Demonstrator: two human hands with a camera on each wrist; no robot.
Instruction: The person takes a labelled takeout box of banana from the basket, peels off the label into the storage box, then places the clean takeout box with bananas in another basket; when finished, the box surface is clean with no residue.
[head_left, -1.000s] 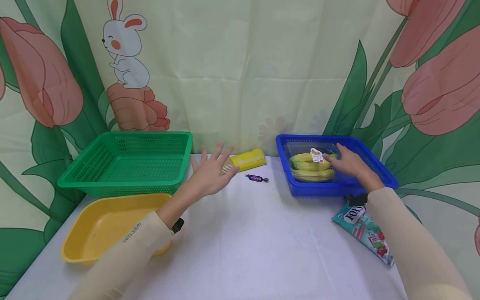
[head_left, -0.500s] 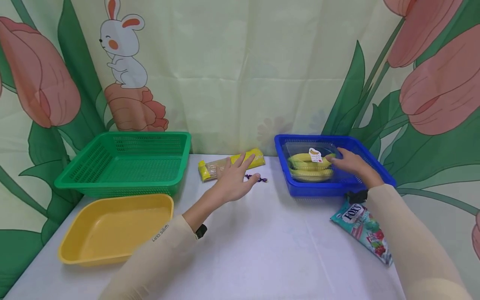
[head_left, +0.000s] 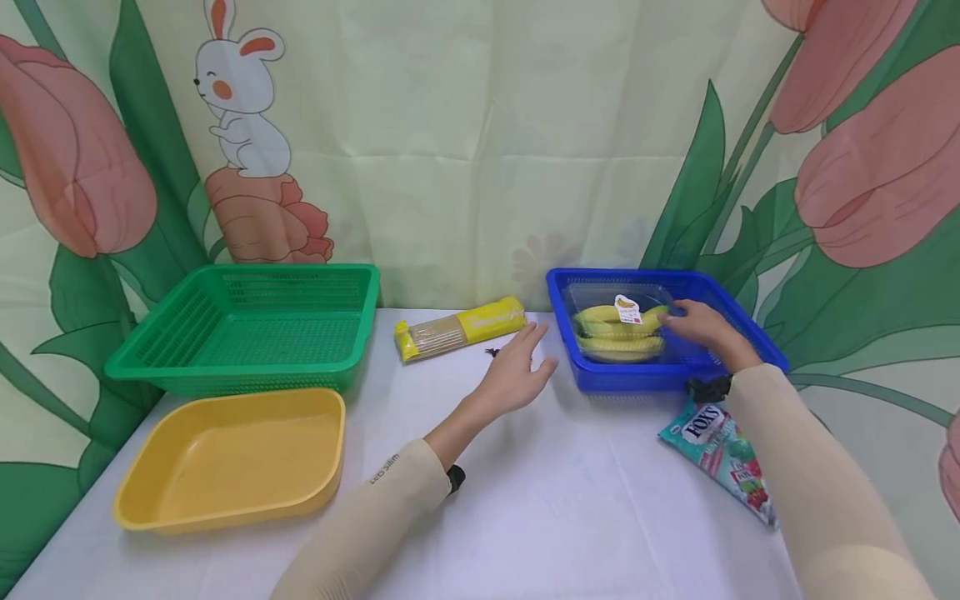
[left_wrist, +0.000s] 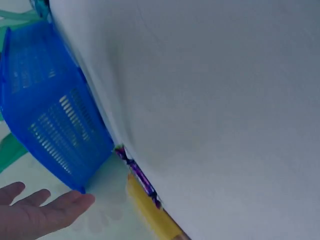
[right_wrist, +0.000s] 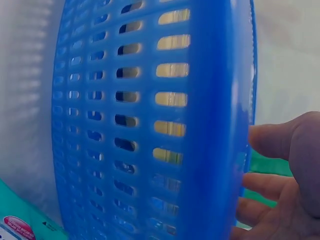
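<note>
In the head view my right hand (head_left: 705,325) reaches into the blue basket (head_left: 637,380). Thumb and fingers hold the right end of a clear plastic box of bananas (head_left: 617,347), which bears a white label. The right wrist view has the thumb and fingers (right_wrist: 272,139) just past the basket's rim, with their tips partly hidden. My left hand (head_left: 513,375) is spread and empty, left of the basket. It overlaps a purple wrapped candy (head_left: 492,352) in the head view; the left wrist view shows that candy (left_wrist: 140,177) whole, apart from the hand.
A yellow pack of dry noodles (head_left: 450,332) lies behind the left hand. At the left stand a green basket (head_left: 247,372) and a yellow basin (head_left: 225,500). A teal FOX'S candy bag (head_left: 716,450) lies by the right forearm, before the blue basket.
My left hand has swept right from beside the green basket, past the noodle pack, towards the blue basket. The right hand's fingers have closed on the end of the banana box.
</note>
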